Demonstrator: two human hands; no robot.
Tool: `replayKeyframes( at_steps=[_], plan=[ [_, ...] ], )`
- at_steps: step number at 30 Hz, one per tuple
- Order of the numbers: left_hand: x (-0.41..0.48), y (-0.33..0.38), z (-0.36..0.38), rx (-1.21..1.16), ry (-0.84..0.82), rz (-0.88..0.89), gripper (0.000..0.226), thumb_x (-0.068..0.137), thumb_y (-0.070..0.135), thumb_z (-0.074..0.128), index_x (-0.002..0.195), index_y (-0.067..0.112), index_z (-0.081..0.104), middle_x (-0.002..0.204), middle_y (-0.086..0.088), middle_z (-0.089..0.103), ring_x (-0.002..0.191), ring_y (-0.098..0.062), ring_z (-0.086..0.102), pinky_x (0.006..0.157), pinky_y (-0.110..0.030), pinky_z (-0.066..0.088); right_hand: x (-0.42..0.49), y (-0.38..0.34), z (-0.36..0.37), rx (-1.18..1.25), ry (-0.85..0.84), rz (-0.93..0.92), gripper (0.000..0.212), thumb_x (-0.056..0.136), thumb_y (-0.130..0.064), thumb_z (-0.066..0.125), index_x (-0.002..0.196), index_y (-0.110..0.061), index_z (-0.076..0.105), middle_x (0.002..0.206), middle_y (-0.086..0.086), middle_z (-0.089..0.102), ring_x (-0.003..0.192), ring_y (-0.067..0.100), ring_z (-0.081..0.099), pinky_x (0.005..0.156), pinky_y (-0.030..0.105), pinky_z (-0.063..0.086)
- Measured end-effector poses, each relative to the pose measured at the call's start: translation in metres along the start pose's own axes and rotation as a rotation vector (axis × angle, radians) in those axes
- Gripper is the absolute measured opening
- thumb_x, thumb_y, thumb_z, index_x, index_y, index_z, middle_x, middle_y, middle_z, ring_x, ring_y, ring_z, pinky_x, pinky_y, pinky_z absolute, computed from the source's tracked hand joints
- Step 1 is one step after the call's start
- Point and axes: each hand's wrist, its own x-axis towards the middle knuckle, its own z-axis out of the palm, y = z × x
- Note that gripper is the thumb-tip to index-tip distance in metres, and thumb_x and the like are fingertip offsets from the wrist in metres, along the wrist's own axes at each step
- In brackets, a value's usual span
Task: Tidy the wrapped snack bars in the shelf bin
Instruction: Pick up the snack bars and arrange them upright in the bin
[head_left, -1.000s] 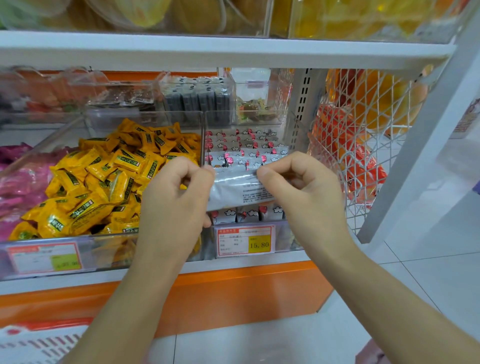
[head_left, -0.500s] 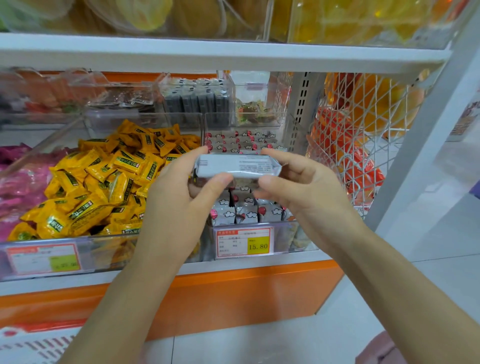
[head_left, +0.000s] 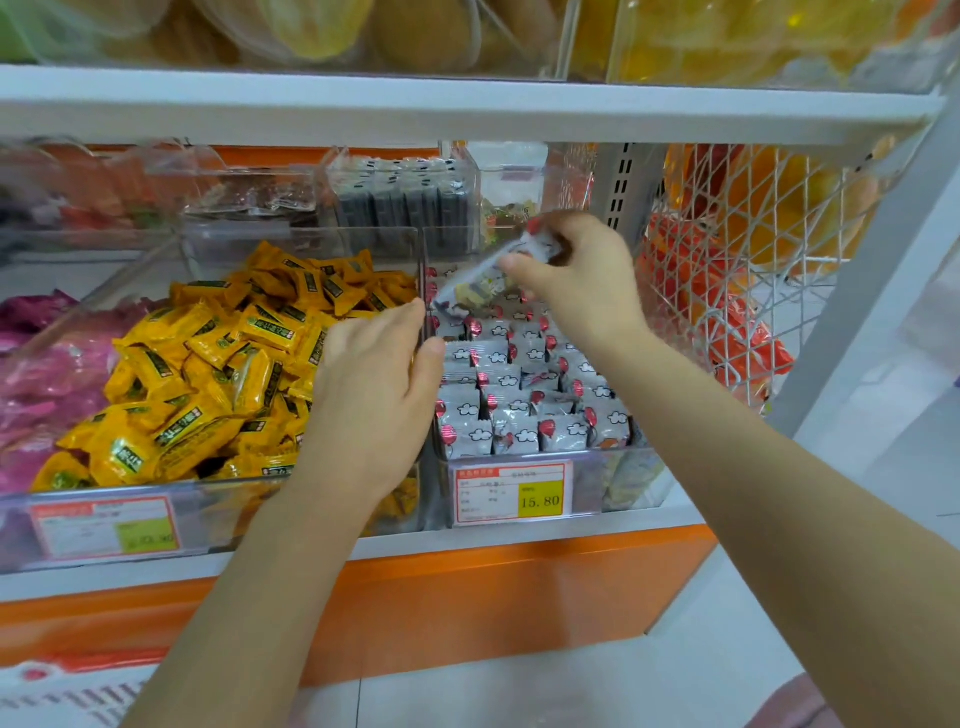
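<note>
Snack bar (head_left: 485, 273), silver-wrapped: pinched in my right hand (head_left: 576, 280) above rear rows of the shelf bin (head_left: 631, 475), long axis slanting down-left toward my left hand (head_left: 374, 384), fingers relaxed, empty.

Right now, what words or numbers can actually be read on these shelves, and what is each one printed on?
"15.80": on the yellow patch of the price tag on the bin of silver snack bars.
Too small to read: the rest of that tag.
Blurred: the left price tag; the green labels on the yellow packets.
No legible words: the held bar in the right hand.
</note>
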Motion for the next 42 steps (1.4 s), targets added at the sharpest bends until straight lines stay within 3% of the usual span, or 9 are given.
replayKeyframes(
  at_steps=[3,7,12,15,22,27,32,38,42],
  plan=[
    [-0.001,-0.001,0.000,-0.006,0.001,-0.012,0.048,0.097,0.035,0.030,0.140,0.016,0.040,0.139,0.000,0.047,0.129,-0.021,0.032,0.102,-0.029,0.019,0.017,-0.006,0.012,-0.241,-0.198,-0.154,0.040,0.081,-0.025,0.071,0.116,-0.006,0.061,0.115,0.008,0.064,0.098,0.016,0.056,0.084,0.020,0.041],
    [-0.002,0.000,-0.001,-0.070,0.002,-0.037,0.049,0.097,0.035,0.028,0.141,0.017,0.038,0.137,-0.001,0.048,0.126,-0.020,0.030,0.099,-0.025,0.018,0.027,-0.004,0.028,-0.461,-0.388,-0.236,0.056,0.079,-0.032,0.073,0.125,-0.006,0.056,0.127,0.010,0.059,0.114,0.024,0.055,0.089,0.026,0.041],
    [-0.003,-0.001,-0.001,-0.118,-0.009,-0.063,0.048,0.097,0.034,0.028,0.142,0.021,0.035,0.137,0.001,0.047,0.124,-0.016,0.028,0.099,-0.026,0.019,0.023,0.012,0.039,-0.603,-0.528,-0.293,0.019,0.086,-0.032,0.062,0.095,-0.016,0.069,0.092,-0.001,0.065,0.092,0.020,0.059,0.074,0.030,0.046],
    [-0.003,0.000,-0.001,-0.126,-0.023,-0.066,0.049,0.097,0.035,0.027,0.143,0.021,0.034,0.135,0.001,0.048,0.123,-0.017,0.029,0.101,-0.029,0.021,0.027,0.017,0.041,-0.690,-0.599,-0.309,0.027,0.090,-0.025,0.046,0.096,-0.017,0.071,0.101,0.003,0.066,0.102,0.023,0.052,0.076,0.029,0.037],
    [-0.003,0.002,-0.002,-0.180,-0.019,-0.090,0.048,0.097,0.036,0.026,0.143,0.023,0.033,0.132,0.003,0.049,0.118,-0.009,0.026,0.100,-0.027,0.021,0.054,0.006,0.046,-0.523,-0.519,-0.266,0.027,0.091,-0.012,0.050,0.106,-0.015,0.071,0.112,0.006,0.068,0.097,0.021,0.063,0.087,0.035,0.051],
    [-0.003,0.004,-0.002,-0.179,-0.011,-0.097,0.046,0.098,0.033,0.028,0.143,0.023,0.034,0.135,0.003,0.048,0.123,-0.011,0.027,0.101,-0.028,0.021,0.056,0.007,0.061,-0.830,-0.520,-0.423,0.015,0.086,-0.025,0.061,0.096,-0.019,0.071,0.091,-0.001,0.054,0.091,0.021,0.051,0.080,0.031,0.045],
    [-0.003,0.002,-0.003,-0.191,-0.002,-0.084,0.046,0.098,0.033,0.028,0.142,0.022,0.036,0.134,0.003,0.048,0.115,-0.006,0.027,0.094,-0.019,0.018,0.057,-0.008,0.045,-0.466,-0.406,-0.224,0.012,0.092,-0.018,0.056,0.087,-0.013,0.066,0.099,0.007,0.069,0.088,0.020,0.063,0.081,0.027,0.051],
    [-0.004,0.004,-0.007,-0.188,0.052,-0.095,0.043,0.098,0.030,0.033,0.138,0.019,0.042,0.136,0.000,0.046,0.127,-0.015,0.031,0.098,-0.022,0.020,0.026,-0.013,0.005,0.020,0.086,-0.065,0.007,0.093,-0.011,0.053,0.088,-0.010,0.057,0.087,0.003,0.062,0.071,0.010,0.057,0.063,0.016,0.048],
    [-0.009,0.010,-0.012,-0.217,0.133,-0.081,0.040,0.097,0.028,0.037,0.132,0.015,0.049,0.115,0.002,0.045,0.119,-0.016,0.039,0.096,-0.023,0.026,-0.008,-0.007,-0.018,0.289,0.173,0.140,0.008,0.095,-0.011,0.051,0.087,-0.010,0.053,0.080,0.005,0.062,0.059,0.011,0.058,0.061,0.028,0.053]
  ],
)
